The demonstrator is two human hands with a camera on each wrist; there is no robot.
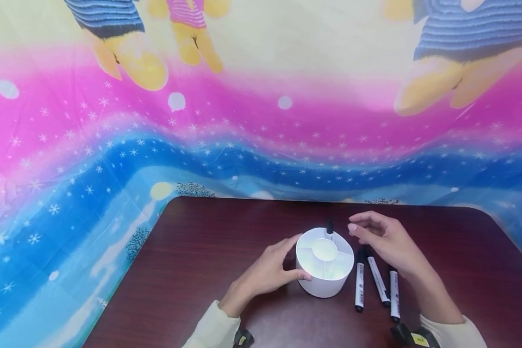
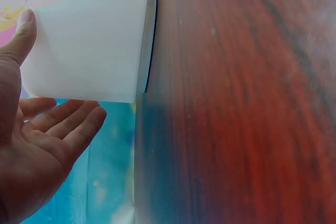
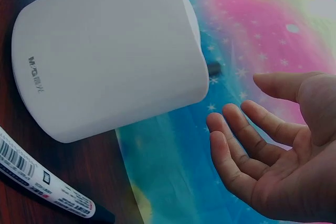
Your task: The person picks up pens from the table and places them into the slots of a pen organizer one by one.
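A white round pen holder [image 1: 324, 286] with several compartments around a central ring stands upright on the table. My left hand [image 1: 271, 268] holds it from the left, thumb at the near side and fingers round the far side; in the left wrist view the thumb lies against the holder's wall [image 2: 86, 40]. One marker [image 1: 329, 228] stands in the back compartment, its black end above the rim. To the right of the holder, my right hand [image 1: 387, 239] hovers with loosely bent fingers and nothing between them. In the right wrist view it is apart from the holder [image 3: 110, 51].
Three white markers with black ends lie right of the holder: a left one [image 1: 359, 285], a slanted middle one [image 1: 377, 280] and a right one [image 1: 394, 295], below the right forearm. The dark wooden table [image 1: 191, 270] meets a printed cloth [image 1: 243, 121] behind.
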